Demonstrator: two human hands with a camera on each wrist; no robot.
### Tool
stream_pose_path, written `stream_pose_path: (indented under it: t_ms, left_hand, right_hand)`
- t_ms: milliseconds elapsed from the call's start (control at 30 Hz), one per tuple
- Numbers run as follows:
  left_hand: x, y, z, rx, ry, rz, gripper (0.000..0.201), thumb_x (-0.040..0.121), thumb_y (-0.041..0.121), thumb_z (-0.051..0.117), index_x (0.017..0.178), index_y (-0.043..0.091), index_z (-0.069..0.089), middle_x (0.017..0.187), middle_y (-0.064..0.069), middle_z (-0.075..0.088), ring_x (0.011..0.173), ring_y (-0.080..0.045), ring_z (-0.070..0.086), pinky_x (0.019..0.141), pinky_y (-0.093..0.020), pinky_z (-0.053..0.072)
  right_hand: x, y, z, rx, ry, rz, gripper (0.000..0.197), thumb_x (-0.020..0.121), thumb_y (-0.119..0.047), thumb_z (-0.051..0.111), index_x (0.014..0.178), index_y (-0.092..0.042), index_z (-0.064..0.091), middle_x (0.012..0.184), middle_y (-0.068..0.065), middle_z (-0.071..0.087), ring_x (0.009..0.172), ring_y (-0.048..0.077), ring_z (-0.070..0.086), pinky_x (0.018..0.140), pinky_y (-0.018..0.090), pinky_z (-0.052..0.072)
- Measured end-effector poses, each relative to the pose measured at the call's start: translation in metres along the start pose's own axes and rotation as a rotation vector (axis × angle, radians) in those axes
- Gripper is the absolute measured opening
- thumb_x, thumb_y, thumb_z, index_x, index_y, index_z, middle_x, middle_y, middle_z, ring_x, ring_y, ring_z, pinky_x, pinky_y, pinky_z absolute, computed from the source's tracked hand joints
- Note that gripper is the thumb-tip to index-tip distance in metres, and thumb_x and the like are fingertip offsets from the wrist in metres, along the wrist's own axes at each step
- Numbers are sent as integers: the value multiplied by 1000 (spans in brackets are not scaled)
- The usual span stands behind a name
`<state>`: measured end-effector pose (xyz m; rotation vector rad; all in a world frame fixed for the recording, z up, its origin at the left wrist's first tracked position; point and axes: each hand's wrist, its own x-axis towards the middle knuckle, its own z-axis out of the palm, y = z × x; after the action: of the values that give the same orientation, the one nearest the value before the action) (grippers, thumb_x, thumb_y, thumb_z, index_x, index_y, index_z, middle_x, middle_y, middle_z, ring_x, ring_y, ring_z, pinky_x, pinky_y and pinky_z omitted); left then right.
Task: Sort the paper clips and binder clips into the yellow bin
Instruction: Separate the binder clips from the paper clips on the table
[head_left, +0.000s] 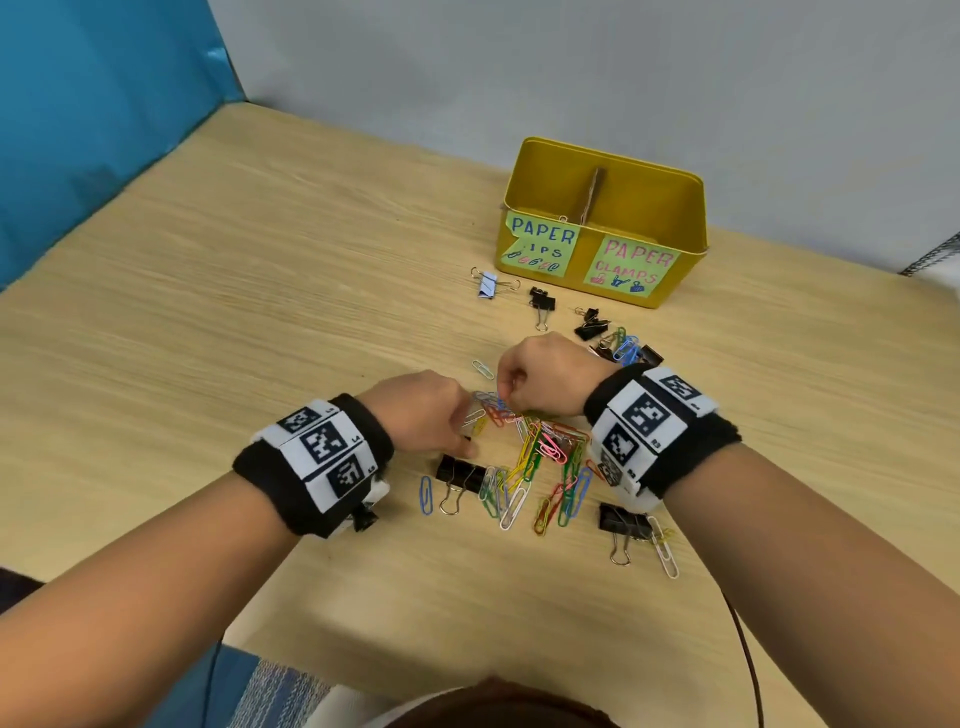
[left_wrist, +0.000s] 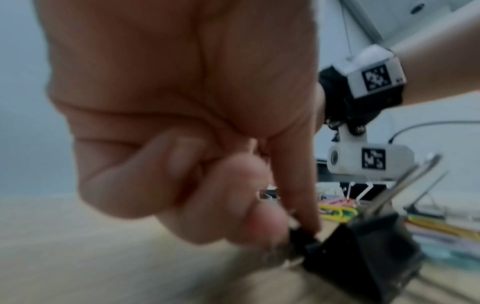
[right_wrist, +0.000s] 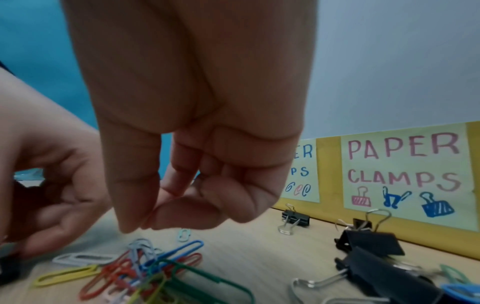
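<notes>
The yellow bin (head_left: 675, 208) stands at the back right with a divider, labelled "PAPER CLIPS" on the left and "PAPER CLAMPS" (right_wrist: 402, 164) on the right. Coloured paper clips (head_left: 540, 457) lie piled between my wrists. My left hand (head_left: 426, 415) curls at the pile's left edge and pinches a small black binder clip (left_wrist: 303, 238), right beside a larger black binder clip (head_left: 460, 470). Just above the pile's far end, my right hand (head_left: 540, 374) is curled with thumb and forefinger pressed together (right_wrist: 137, 222). A thin wire paper clip (right_wrist: 200, 183) shows inside its fingers.
More binder clips lie loose: a light blue one (head_left: 488, 285) and black ones (head_left: 540, 299) (head_left: 589, 325) in front of the bin, another black one (head_left: 621, 519) under my right wrist. A grey wall runs behind the bin, a blue panel on the left.
</notes>
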<state>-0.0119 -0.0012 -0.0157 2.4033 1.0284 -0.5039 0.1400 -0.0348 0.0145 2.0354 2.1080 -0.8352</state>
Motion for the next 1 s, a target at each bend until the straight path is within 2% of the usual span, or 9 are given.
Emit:
stream_pose_path:
  t_ms: [133, 267, 367, 500, 567, 667, 767, 900, 1000]
  left_hand:
    - [-7, -17, -11, -172, -22, -150, 18, 80, 29, 69, 75, 13, 61, 61, 1, 59, 47, -11, 52, 46, -21, 41]
    - [-2, -33, -21, -95, 258, -222, 31, 85, 30, 62, 109, 11, 58, 108, -8, 61, 87, -22, 58, 75, -31, 48]
    - [-8, -26, -21, -150, 391, -33, 44, 77, 41, 68, 110, 16, 53, 104, -2, 51, 93, -21, 54, 81, -35, 47]
    - [-23, -7, -8, -257, -30, 235, 43, 63, 43, 79, 96, 20, 62, 91, 6, 52, 85, -12, 51, 77, -28, 45]
    - [-22, -3, 5, -160, -55, 281, 41, 66, 39, 79, 97, 18, 66, 93, 9, 48, 85, -9, 48, 78, -23, 43]
    - [-19, -3, 8, -117, 35, 275, 22, 69, 24, 72, 89, 14, 69, 79, 11, 50, 79, -13, 52, 73, -26, 46]
    - [-13, -14, -4, -29, 100, 168, 17, 71, 21, 66, 86, 12, 69, 87, -3, 63, 80, -20, 58, 74, -30, 50]
    - [4, -33, -21, -45, 183, -11, 5, 75, 17, 66, 79, 16, 64, 88, -3, 61, 83, -21, 58, 68, -30, 46]
    - [21, -33, -32, -106, 293, -127, 12, 81, 13, 62, 93, 14, 63, 103, -6, 59, 91, -20, 54, 75, -27, 42]
  right_hand:
    - [3, -2, 5, -4, 9, -6, 18, 84, -9, 55, 94, -10, 70, 77, -2, 55, 81, 15, 51, 69, 22, 38]
    - [10, -8, 14, -18, 43, -15, 18, 83, -7, 54, 90, -13, 69, 85, -1, 54, 93, 21, 59, 74, 25, 45]
    - [14, -12, 18, -7, 49, -17, 17, 84, -9, 55, 93, -15, 68, 91, 1, 50, 98, 24, 59, 76, 27, 45]
    - [17, -11, 22, -62, 37, -88, 30, 85, -22, 59, 114, -25, 64, 114, 8, 51, 112, 28, 48, 94, 41, 46]
    - [17, -9, 24, -112, 6, -107, 34, 82, -29, 63, 116, -27, 63, 119, 7, 49, 114, 26, 43, 96, 42, 44]
    - [15, -3, 22, -77, -62, -108, 22, 78, -21, 69, 100, -18, 70, 96, 1, 52, 98, 20, 52, 82, 28, 47]
    - [8, 7, 11, 1, -180, -43, 17, 77, -7, 68, 92, -12, 74, 83, -1, 63, 81, 12, 56, 62, 16, 42]
    - [5, 20, 5, 33, 76, 12, 34, 90, -5, 50, 118, -16, 65, 115, 6, 59, 105, 18, 56, 94, 24, 42]
    - [6, 15, 18, -86, 43, 37, 62, 87, 3, 42, 144, -22, 35, 142, 7, 37, 128, 28, 40, 107, 41, 39]
